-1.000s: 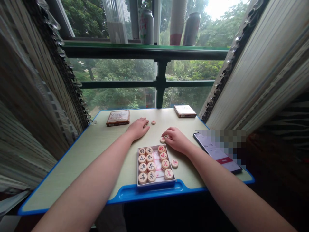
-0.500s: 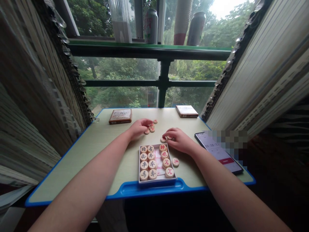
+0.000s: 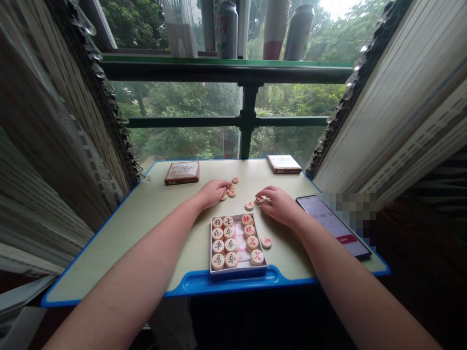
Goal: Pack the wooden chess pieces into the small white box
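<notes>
Several round wooden Chinese chess pieces with red characters lie in a loose cluster, among them a front piece (image 3: 232,193). My left hand (image 3: 212,193) reaches over that cluster from the left, fingers stretched out, fingertips at the pieces and partly hiding them. My right hand (image 3: 278,206) has its finger and thumb around another piece (image 3: 259,200), which is partly covered. Just left of it a red-marked piece (image 3: 249,206) lies free. The shallow white box (image 3: 239,270) holds black-marked pieces (image 3: 229,232) in two left columns and red-marked pieces (image 3: 252,242) in a right column.
One red-marked piece (image 3: 266,241) lies right of the box. Two flat brown-edged boxes, left (image 3: 182,173) and right (image 3: 284,164), sit at the table's back. A phone (image 3: 333,228) with a running timer lies on the right. Cans (image 3: 226,31) and cups stand on the sill.
My right hand has shifted slightly away and to the right, along with the piece at its fingers, uncovering the piece on its left. My left hand stays at the cluster. The view tilts slightly.
</notes>
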`<state>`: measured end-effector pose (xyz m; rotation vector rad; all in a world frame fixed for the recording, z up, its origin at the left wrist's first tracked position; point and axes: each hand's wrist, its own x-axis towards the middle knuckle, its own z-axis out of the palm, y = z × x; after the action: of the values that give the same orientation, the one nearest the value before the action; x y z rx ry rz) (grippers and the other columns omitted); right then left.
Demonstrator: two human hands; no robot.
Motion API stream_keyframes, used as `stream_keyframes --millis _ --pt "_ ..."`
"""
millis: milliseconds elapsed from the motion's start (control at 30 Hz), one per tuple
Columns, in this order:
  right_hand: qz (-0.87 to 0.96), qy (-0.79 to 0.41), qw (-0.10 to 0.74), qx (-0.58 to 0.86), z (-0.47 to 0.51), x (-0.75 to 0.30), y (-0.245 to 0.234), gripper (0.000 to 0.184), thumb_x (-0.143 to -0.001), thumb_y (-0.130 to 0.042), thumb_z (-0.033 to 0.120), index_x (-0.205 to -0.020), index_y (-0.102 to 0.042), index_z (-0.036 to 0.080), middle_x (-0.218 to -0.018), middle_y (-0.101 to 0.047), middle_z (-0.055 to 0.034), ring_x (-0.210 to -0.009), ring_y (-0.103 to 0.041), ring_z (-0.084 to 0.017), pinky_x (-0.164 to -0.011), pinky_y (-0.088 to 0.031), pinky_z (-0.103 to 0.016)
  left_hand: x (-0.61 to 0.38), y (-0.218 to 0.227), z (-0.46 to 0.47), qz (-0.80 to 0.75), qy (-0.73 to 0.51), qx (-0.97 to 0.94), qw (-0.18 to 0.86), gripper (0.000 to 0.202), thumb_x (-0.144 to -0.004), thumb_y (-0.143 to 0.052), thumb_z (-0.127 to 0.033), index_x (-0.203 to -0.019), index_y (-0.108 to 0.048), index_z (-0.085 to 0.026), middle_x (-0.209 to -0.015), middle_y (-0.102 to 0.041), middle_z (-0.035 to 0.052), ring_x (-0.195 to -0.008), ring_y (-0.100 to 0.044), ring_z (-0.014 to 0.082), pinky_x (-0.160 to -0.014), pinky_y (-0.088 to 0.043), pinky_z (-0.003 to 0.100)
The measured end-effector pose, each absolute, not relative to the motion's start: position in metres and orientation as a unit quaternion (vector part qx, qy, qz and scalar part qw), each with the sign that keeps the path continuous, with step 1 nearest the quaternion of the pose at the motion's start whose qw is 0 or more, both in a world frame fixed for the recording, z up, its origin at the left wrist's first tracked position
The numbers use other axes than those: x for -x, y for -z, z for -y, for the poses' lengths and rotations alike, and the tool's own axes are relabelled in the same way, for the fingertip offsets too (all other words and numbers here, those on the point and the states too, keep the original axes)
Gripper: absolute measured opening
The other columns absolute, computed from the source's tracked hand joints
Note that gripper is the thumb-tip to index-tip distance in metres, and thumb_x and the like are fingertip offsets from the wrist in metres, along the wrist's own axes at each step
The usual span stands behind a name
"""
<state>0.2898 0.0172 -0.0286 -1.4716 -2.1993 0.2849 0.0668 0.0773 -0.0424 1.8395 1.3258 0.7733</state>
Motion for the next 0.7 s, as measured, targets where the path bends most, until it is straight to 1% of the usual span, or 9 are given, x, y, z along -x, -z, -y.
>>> stream_keyframes --millis 100,200,267,367,433,467,533,633,700 --pt "0.821 -0.113 0.239 0.506 -0.013 -0.286 0.028 0.035 -0.070 -0.054 0.007 -0.099 -0.069 0.019 -0.105 -0.064 -0.0084 -0.097 -0.057 -0.020 -0.093 -0.043 -0.035 -0.071 0.042 -0.075 -0.472 -0.296 -0.744 0.368 0.035 -0.079 -0.048 -0.017 -0.110 -0.064 -0.014 -0.117 -0.065 0.0097 -0.110 -0.058 0.0194 -0.101 -0.040 0.034" --pt "0.828 -0.107 0.226 0.502 -0.013 -0.287 0.028 0.037 -0.069 -0.053 0.006 -0.097 -0.070 0.021 -0.105 -0.064 -0.0064 -0.098 -0.056 -0.021 -0.094 -0.042 -0.036 -0.071 0.040 -0.071 -0.449 -0.304 -0.741 0.395 0.039 -0.081 -0.046 -0.019 -0.117 -0.061 -0.016 -0.122 -0.062 0.0091 -0.114 -0.055 0.0187 -0.102 -0.039 0.033" --pt "0.817 -0.084 0.212 0.530 -0.016 -0.290 0.030 0.038 -0.069 -0.053 0.006 -0.098 -0.070 0.022 -0.107 -0.064 -0.0064 -0.098 -0.055 -0.022 -0.094 -0.042 -0.038 -0.069 0.038 -0.069 -0.465 -0.300 -0.748 0.367 0.039 -0.081 -0.048 -0.020 -0.118 -0.060 -0.016 -0.124 -0.060 0.0092 -0.115 -0.054 0.0208 -0.102 -0.038 0.034" --pt "0.786 -0.056 0.175 0.591 -0.020 -0.295 0.032 0.040 -0.071 -0.052 0.008 -0.104 -0.068 0.022 -0.111 -0.063 -0.0085 -0.099 -0.054 -0.026 -0.090 -0.041 -0.042 -0.065 0.035 -0.067 -0.483 -0.277 -0.766 0.321 0.040 -0.074 -0.059 -0.027 -0.112 -0.062 -0.014 -0.122 -0.060 0.0113 -0.111 -0.055 0.0238 -0.099 -0.040 0.035" --pt "0.777 -0.055 0.155 0.607 -0.021 -0.296 0.033 0.039 -0.072 -0.053 0.010 -0.107 -0.067 0.022 -0.112 -0.063 -0.0095 -0.099 -0.054 -0.027 -0.089 -0.041 -0.041 -0.064 0.034 -0.067 -0.464 -0.260 -0.784 0.321 0.043 -0.068 -0.065 -0.031 -0.107 -0.062 -0.013 -0.119 -0.058 0.0121 -0.104 -0.058 0.0232 -0.092 -0.045 0.034" --pt "0.780 -0.059 0.150 0.604 -0.021 -0.296 0.033 0.038 -0.073 -0.053 0.011 -0.107 -0.067 0.021 -0.112 -0.063 -0.0095 -0.099 -0.054 -0.027 -0.089 -0.041 -0.040 -0.064 0.034 -0.066 -0.454 -0.253 -0.794 0.315 0.043 -0.066 -0.066 -0.033 -0.104 -0.061 -0.013 -0.117 -0.057 0.0123 -0.099 -0.058 0.0224 -0.088 -0.047 0.033" --pt "0.794 -0.067 0.149 0.586 -0.020 -0.295 0.033 0.034 -0.075 -0.053 0.013 -0.104 -0.067 0.021 -0.108 -0.065 -0.0085 -0.096 -0.054 -0.025 -0.088 -0.041 -0.038 -0.064 0.034 -0.066 -0.455 -0.244 -0.813 0.268 0.041 -0.065 -0.065 -0.035 -0.099 -0.060 -0.013 -0.112 -0.055 0.0123 -0.093 -0.058 0.0216 -0.081 -0.049 0.033" --pt "0.811 -0.072 0.163 0.558 -0.017 -0.292 0.031 0.026 -0.078 -0.053 0.017 -0.097 -0.069 0.020 -0.100 -0.066 -0.0083 -0.090 -0.055 -0.023 -0.087 -0.041 -0.037 -0.064 0.035 -0.068 -0.489 -0.223 -0.826 0.171 0.033 -0.063 -0.062 -0.032 -0.091 -0.058 -0.014 -0.100 -0.054 0.0104 -0.093 -0.054 0.0248 -0.083 -0.047 0.037" --pt "0.813 -0.078 0.179 0.549 -0.015 -0.291 0.030 0.023 -0.078 -0.054 0.019 -0.096 -0.069 0.020 -0.098 -0.066 -0.0089 -0.090 -0.056 -0.022 -0.087 -0.042 -0.037 -0.063 0.035 -0.069 -0.505 -0.204 -0.827 0.143 0.028 -0.061 -0.059 -0.026 -0.087 -0.058 -0.016 -0.096 -0.054 0.0088 -0.096 -0.053 0.0267 -0.086 -0.046 0.039"
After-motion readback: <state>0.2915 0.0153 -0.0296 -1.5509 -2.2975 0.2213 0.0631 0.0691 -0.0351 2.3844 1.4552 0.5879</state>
